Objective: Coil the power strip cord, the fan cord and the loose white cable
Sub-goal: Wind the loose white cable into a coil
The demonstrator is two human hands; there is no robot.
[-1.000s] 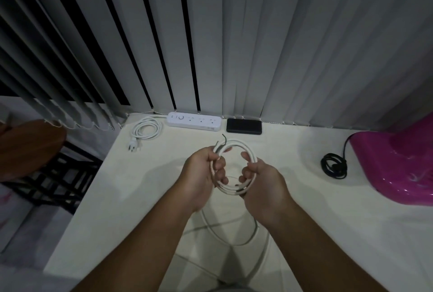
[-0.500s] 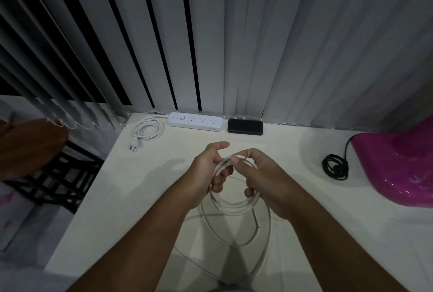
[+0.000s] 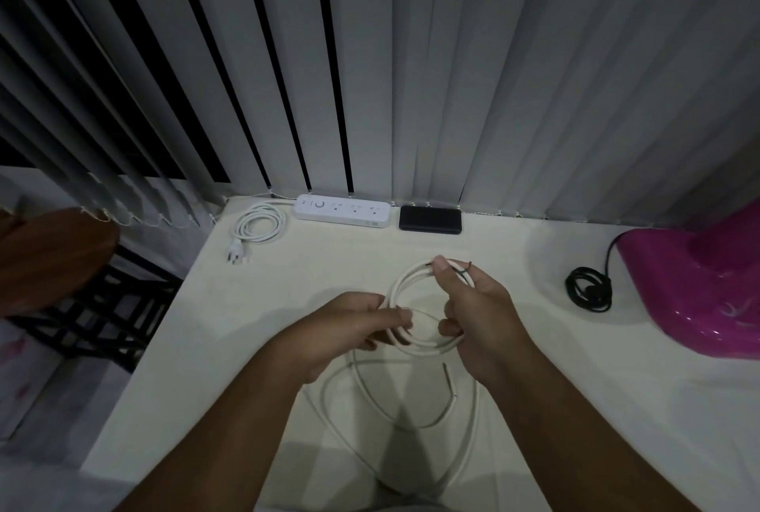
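Note:
Over the middle of the white table, both hands hold a coil of the loose white cable (image 3: 405,279). My left hand (image 3: 349,326) pinches the coil's left side. My right hand (image 3: 477,314) grips its right side, thumb pressing the bare-wire end at the top. Loose loops of the same cable trail toward the near edge. The white power strip (image 3: 343,210) lies at the back by the blinds, its cord (image 3: 259,223) coiled to its left. The black fan cord (image 3: 588,293) lies coiled beside the pink fan base (image 3: 699,289).
A black rectangular device (image 3: 430,219) lies right of the power strip. Vertical blinds (image 3: 411,59) close off the back. Left of the table (image 3: 255,306) stand a brown round seat (image 3: 53,256) and a dark lattice frame (image 3: 94,318).
The coil has widened and turned flatter toward the camera. My right hand moved up and right, carrying the cable end to the top; my left hand shifted to the coil's left side.

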